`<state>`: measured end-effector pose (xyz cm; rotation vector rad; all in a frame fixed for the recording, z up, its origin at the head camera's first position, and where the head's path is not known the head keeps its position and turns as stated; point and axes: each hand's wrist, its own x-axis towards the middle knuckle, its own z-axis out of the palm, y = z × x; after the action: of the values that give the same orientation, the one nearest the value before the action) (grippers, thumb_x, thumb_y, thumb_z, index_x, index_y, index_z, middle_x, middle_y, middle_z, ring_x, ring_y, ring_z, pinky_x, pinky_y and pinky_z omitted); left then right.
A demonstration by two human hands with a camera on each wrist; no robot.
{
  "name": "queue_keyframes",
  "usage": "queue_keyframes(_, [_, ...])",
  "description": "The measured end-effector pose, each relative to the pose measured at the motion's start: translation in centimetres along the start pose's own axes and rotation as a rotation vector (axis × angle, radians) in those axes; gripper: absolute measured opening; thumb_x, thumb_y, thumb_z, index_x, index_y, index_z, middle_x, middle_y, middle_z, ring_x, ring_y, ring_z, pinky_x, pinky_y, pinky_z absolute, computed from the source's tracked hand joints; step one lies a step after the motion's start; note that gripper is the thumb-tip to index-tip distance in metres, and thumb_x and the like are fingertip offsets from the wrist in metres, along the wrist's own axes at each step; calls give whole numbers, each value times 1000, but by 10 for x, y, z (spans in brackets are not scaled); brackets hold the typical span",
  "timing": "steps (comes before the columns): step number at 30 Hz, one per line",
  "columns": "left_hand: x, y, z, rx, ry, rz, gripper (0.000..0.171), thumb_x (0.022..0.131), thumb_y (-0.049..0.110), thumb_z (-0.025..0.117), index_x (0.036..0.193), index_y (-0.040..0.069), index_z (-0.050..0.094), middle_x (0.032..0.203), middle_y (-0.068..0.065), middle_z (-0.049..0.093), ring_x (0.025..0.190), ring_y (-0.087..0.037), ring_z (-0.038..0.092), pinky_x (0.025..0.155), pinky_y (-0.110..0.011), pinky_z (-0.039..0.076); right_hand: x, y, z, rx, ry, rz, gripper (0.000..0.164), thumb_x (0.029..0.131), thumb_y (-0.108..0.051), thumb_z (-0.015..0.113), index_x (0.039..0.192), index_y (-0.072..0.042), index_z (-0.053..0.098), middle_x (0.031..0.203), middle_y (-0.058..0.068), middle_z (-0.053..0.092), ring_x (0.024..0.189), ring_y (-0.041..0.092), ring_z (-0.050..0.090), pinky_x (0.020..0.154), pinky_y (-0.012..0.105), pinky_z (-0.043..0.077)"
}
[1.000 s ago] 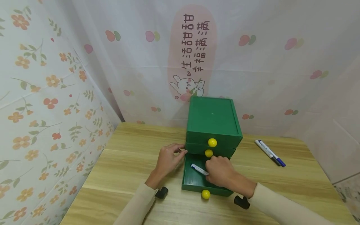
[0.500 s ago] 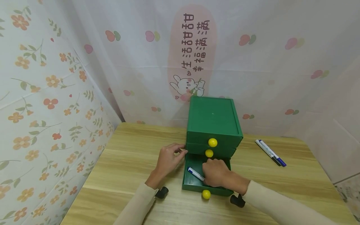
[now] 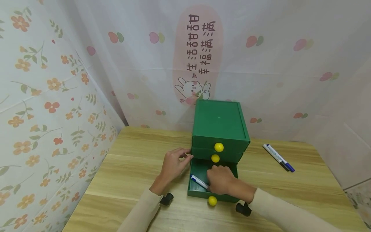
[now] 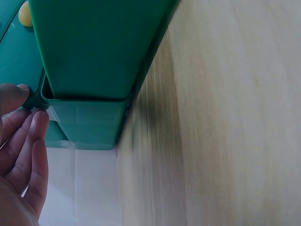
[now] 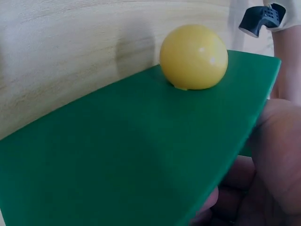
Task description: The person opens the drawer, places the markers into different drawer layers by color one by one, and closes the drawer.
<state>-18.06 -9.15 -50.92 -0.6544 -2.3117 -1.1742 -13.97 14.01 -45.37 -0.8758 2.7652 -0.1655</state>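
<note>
A green drawer cabinet with yellow knobs stands on the table, its bottom drawer pulled out. Inside that drawer my right hand holds a white marker by one end; the blue-tipped other end points to the left. In the right wrist view the drawer front covers most of the fingers and the marker is hidden. My left hand is at the cabinet's left front edge. The left wrist view shows its thumb on the front and its fingertips behind the corner, pinching it.
Two more markers, one black-capped and one blue-capped, lie side by side on the wooden table right of the cabinet. A printed curtain hangs close behind. The drawer's yellow knob juts toward me.
My right hand has moved left and a little toward me inside the drawer, carrying the marker toward the drawer's left front corner. The left hand stays at the cabinet edge.
</note>
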Motion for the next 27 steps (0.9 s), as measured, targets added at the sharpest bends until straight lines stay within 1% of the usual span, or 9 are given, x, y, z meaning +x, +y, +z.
queue_keyframes(3, [-1,1,0,-2,10,0,18,96,9,88,111,0,84,106,-10,83,81,-17,80,76,-34,67,-3,3,-5,45,22,10,46,88,-26,94,60,-17,58,55,-6,44,49,11,47,45,28,41])
queue_keyframes(6, [-1,1,0,-7,11,-5,18,96,9,88,111,0,84,106,-10,83,81,-17,80,76,-35,67,-9,11,-13,106,59,12,39,87,-24,93,60,-19,66,56,-10,50,51,9,49,46,27,43])
queue_keyframes(8, [-1,1,0,-7,8,-11,19,96,10,88,111,1,84,106,-10,83,82,-16,79,76,-35,67,-14,19,-20,144,83,16,30,87,-23,92,65,-20,72,60,-13,56,54,8,51,48,28,48])
queue_keyframes(11, [-1,1,0,-8,14,-13,18,95,10,88,111,1,84,105,-10,83,81,-17,79,77,-35,67,-25,33,-29,208,97,27,21,89,-21,90,73,-19,77,64,-14,58,57,7,52,51,27,49])
queue_keyframes(15, [-1,2,-1,-15,17,-17,18,95,8,88,110,0,84,105,-11,83,81,-18,80,77,-36,67,-41,56,-38,272,104,57,20,93,-22,88,77,-19,77,64,-14,57,57,7,50,52,26,45])
queue_keyframes(19, [-1,3,-1,-11,9,-29,18,95,9,88,111,0,84,106,-11,83,82,-18,79,77,-36,67,-58,90,-38,273,179,76,19,94,-22,86,78,-22,76,69,-16,62,59,4,51,53,27,45])
queue_keyframes(23, [0,4,-1,-11,8,-29,18,95,9,88,111,0,84,106,-11,83,82,-18,79,78,-36,67,-73,133,-31,234,291,96,15,95,-19,84,81,-23,78,75,-17,68,62,0,54,56,27,47])
queue_keyframes(25, [0,4,-1,-11,11,-25,18,95,9,88,110,1,84,106,-10,83,81,-18,79,77,-36,67,-80,155,-27,228,327,147,14,97,-19,83,84,-22,78,77,-15,68,62,2,54,56,28,45])
queue_keyframes(27, [0,4,0,-9,13,-21,18,95,9,88,110,1,84,105,-10,83,81,-18,79,77,-37,67,-88,178,-23,237,354,206,12,99,-21,82,88,-18,79,80,-12,70,64,6,54,57,30,44])
